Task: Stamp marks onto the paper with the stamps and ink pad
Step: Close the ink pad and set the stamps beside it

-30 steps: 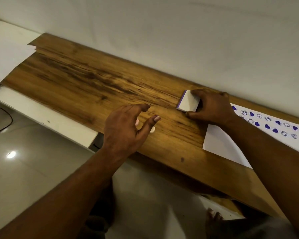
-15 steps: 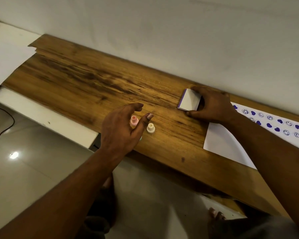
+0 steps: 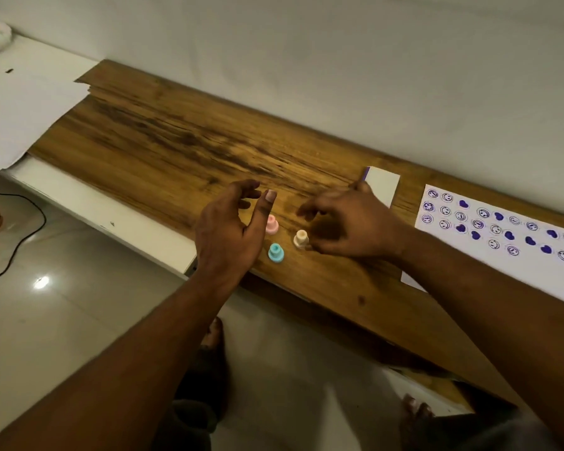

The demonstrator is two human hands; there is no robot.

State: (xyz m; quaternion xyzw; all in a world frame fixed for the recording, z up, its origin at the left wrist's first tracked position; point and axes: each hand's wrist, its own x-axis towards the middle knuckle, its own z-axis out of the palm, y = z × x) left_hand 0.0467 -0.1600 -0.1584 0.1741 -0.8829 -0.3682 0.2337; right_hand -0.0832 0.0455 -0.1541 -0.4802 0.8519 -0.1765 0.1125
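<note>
Reaching for the beige stamp (image 3: 300,238) near the surface's (image 3: 163,148) front edge, right hand (image 3: 349,222) w/ fingers loosely curled, gripping nothing; left hand (image 3: 232,229) spread, empty. Stamp looks light, rigid plastic, tippy: pinch the narrow knob. Ink pad (image 3: 381,184) & paper (image 3: 502,232) sit towards the back edge.

You look down on a wood-grain tabletop (image 3: 163,148) set against a plain pale wall (image 3: 339,60), with a white ledge (image 3: 88,206) along its near edge, a glossy tiled floor (image 3: 46,320) catching one bright glare spot (image 3: 41,282), and cables (image 3: 0,229) trailing at the left.
</note>
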